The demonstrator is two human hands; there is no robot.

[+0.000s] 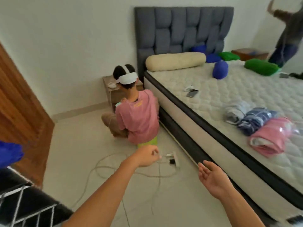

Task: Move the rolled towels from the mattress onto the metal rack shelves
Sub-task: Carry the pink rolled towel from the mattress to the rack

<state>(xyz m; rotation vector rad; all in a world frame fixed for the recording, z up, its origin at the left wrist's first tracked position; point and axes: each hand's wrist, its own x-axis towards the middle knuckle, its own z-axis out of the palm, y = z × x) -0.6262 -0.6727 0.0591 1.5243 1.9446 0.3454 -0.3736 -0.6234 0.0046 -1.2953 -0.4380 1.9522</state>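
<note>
Both hands empty over the floor: left hand (146,156) loosely curled, right hand (213,178) open. Three rolled towels (255,126) lie on the mattress (221,89).

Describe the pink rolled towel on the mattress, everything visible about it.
The pink rolled towel is soft-looking cloth wound into a thick, loose roll, with a paler inner layer showing at its near end. It lies on its side on the quilted white mattress, near the edge closest to the camera. It is the nearest of three rolls in a row; the blue-and-white patterned towel lies against its far side. Clear plastic wrap lies crumpled against its right. No hand touches it.
</note>
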